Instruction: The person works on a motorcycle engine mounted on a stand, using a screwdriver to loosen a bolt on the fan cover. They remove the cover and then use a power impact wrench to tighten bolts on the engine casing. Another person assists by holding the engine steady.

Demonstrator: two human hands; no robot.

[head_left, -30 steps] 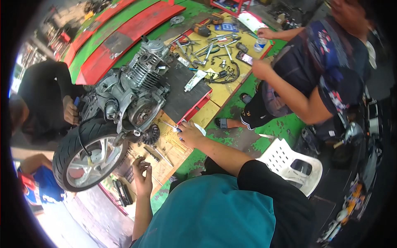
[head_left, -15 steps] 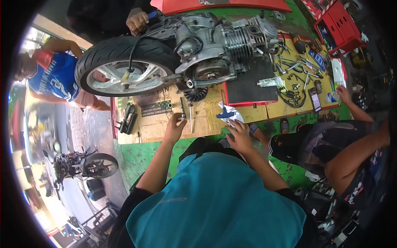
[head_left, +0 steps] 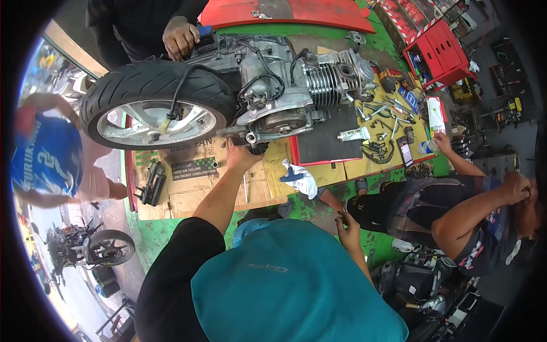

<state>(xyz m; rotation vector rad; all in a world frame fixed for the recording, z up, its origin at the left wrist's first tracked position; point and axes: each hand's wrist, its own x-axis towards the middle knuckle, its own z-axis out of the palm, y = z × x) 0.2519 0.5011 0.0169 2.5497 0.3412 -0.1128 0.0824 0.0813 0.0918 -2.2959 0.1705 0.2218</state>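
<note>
My left hand (head_left: 241,158) reaches in under the lower edge of a motorcycle engine (head_left: 270,85), next to a dark ribbed part (head_left: 260,149). Its fingers are hidden there, so whatever they hold does not show. A rear wheel (head_left: 151,80) with a black tyre is joined to the engine's left side. Below my left wrist a thin metal rod (head_left: 245,188) lies on the cardboard (head_left: 222,196). Off the table's front edge hangs my right hand (head_left: 348,229), loosely bent with fingers apart and nothing seen in it. Nearest to it on the table are a white cloth (head_left: 306,183) and a blue tool handle (head_left: 292,175).
A co-worker's hand (head_left: 181,37) rests by the engine's far left. At right another person's hand (head_left: 442,142) touches the table near a phone (head_left: 405,154) and several wrenches (head_left: 393,108). A black part (head_left: 152,183) lies at left; a red tool cabinet (head_left: 441,54) stands far right.
My left hand has moved forward under the engine, and the dark rod-like tool beside it no longer shows. My right hand has drawn back from the white cloth. The view has shifted.
</note>
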